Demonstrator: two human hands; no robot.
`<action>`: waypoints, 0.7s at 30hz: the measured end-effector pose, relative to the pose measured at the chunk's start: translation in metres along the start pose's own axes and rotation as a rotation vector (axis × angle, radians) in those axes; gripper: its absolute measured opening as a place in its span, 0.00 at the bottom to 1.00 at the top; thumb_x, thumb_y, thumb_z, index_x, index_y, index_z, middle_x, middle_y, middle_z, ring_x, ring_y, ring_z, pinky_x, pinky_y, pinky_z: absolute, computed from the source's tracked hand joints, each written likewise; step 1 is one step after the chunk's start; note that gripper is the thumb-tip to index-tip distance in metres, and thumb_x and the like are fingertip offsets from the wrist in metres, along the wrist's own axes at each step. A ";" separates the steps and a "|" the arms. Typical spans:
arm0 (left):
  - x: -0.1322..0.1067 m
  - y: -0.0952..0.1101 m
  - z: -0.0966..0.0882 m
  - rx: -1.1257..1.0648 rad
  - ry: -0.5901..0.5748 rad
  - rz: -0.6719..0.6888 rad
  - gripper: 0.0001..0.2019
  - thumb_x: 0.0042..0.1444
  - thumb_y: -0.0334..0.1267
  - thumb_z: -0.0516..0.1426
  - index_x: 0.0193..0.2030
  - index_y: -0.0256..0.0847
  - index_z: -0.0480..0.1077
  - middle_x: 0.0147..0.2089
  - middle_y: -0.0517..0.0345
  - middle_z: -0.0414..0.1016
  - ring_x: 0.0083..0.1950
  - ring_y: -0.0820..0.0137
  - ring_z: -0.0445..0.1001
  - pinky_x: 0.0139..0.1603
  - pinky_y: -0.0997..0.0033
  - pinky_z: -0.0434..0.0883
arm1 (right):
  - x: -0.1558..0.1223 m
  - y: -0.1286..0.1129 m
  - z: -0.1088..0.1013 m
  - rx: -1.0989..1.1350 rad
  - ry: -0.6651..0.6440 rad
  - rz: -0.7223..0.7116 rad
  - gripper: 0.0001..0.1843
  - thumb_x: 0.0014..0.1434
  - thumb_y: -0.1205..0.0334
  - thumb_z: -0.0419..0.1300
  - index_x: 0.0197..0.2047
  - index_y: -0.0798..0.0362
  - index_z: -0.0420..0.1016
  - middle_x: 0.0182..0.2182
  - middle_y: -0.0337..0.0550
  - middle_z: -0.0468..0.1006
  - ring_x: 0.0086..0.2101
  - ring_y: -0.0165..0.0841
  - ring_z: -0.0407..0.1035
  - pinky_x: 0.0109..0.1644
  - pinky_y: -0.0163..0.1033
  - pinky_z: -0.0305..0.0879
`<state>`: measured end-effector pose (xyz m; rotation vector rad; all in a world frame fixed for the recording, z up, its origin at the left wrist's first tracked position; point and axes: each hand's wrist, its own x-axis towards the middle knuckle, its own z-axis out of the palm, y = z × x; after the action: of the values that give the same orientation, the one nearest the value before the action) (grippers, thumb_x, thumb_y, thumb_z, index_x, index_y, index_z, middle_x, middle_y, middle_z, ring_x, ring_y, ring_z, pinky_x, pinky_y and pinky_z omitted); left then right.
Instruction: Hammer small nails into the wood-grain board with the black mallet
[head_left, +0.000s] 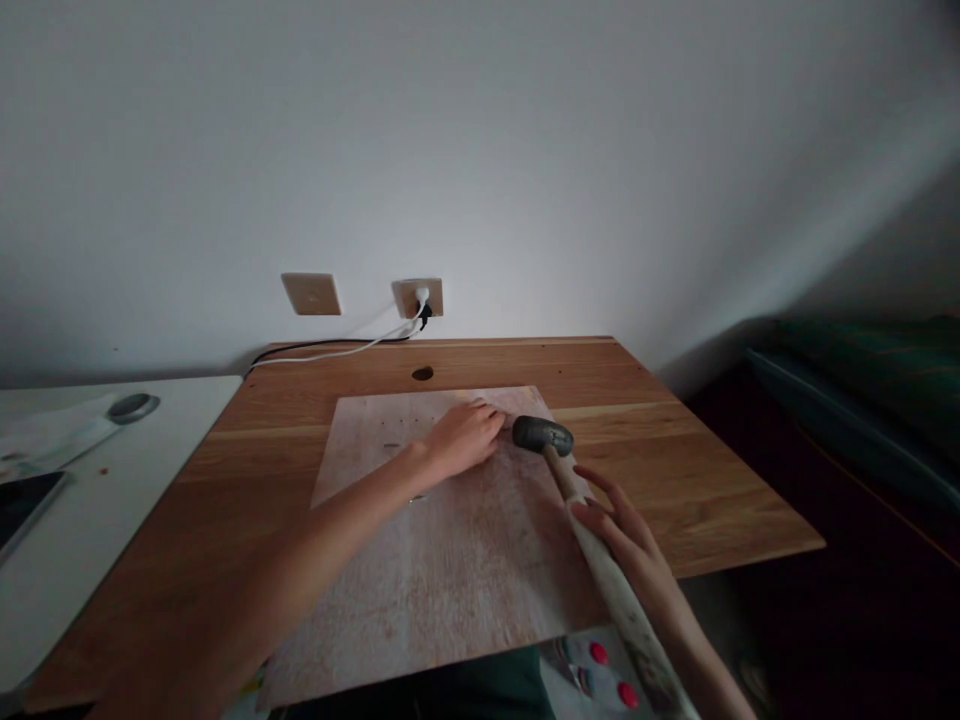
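Two red round spots [598, 653] show below the near edge of one pale board [450, 580]. The right hand [637, 550] has its fingers around the handle of one mallet [604, 565], its black head over the board's right edge. The left hand [466, 438] lies on the board beside that head, its forearm hiding part of the surface; whether its fingers pinch anything, I cannot tell. All this is on the wooden bench [720, 510]. Behind, two wall plates [311, 294], one taking two plugs [422, 296].

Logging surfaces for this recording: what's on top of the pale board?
The left hand rests on the board, with small unclear items near the forearm. The mallet overlaps the board; contact is unclear. Hand and forearm hide anything beneath.
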<state>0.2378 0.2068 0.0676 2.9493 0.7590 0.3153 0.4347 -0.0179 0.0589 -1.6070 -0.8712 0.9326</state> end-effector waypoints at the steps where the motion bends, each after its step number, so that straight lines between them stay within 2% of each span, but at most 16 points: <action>1: 0.004 -0.001 0.005 -0.018 0.005 0.007 0.07 0.80 0.37 0.72 0.59 0.39 0.86 0.61 0.50 0.92 0.62 0.54 0.91 0.67 0.42 0.89 | -0.001 0.003 -0.008 0.067 -0.002 0.054 0.36 0.61 0.36 0.78 0.65 0.48 0.86 0.32 0.40 0.85 0.29 0.39 0.79 0.32 0.39 0.73; 4: 0.011 -0.004 0.015 -0.092 0.020 0.027 0.06 0.81 0.38 0.71 0.58 0.40 0.86 0.61 0.50 0.92 0.62 0.55 0.91 0.68 0.43 0.89 | -0.005 0.009 -0.022 0.271 -0.039 0.170 0.33 0.57 0.33 0.80 0.54 0.49 0.89 0.42 0.50 0.90 0.27 0.35 0.76 0.26 0.37 0.71; 7: 0.018 -0.008 0.020 -0.195 0.039 0.031 0.06 0.81 0.40 0.71 0.57 0.41 0.86 0.60 0.50 0.91 0.60 0.56 0.91 0.66 0.44 0.89 | -0.007 0.009 -0.025 0.440 -0.073 0.212 0.29 0.58 0.36 0.80 0.51 0.49 0.89 0.47 0.50 0.91 0.23 0.26 0.65 0.21 0.33 0.65; 10: 0.032 -0.017 0.024 -0.315 0.073 -0.013 0.07 0.81 0.42 0.71 0.56 0.41 0.86 0.58 0.51 0.91 0.57 0.57 0.91 0.63 0.47 0.90 | -0.007 0.009 -0.020 0.556 -0.111 0.233 0.27 0.61 0.42 0.80 0.57 0.47 0.88 0.42 0.42 0.88 0.19 0.22 0.56 0.19 0.30 0.61; 15: 0.055 -0.034 0.034 -0.501 0.124 -0.128 0.10 0.81 0.44 0.71 0.59 0.39 0.85 0.57 0.52 0.91 0.54 0.58 0.92 0.59 0.49 0.91 | -0.004 0.024 -0.005 0.688 -0.110 0.205 0.38 0.58 0.45 0.82 0.67 0.46 0.83 0.30 0.30 0.78 0.16 0.20 0.49 0.16 0.27 0.52; 21: 0.049 -0.035 0.046 -0.611 0.167 -0.177 0.11 0.81 0.44 0.71 0.60 0.40 0.85 0.58 0.51 0.91 0.56 0.57 0.92 0.61 0.47 0.90 | -0.004 0.044 -0.002 0.757 -0.065 0.163 0.33 0.65 0.47 0.78 0.70 0.43 0.80 0.35 0.31 0.80 0.16 0.18 0.50 0.17 0.24 0.52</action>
<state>0.2734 0.2607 0.0274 2.2895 0.7656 0.6506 0.4379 -0.0312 0.0168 -0.9983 -0.3491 1.2461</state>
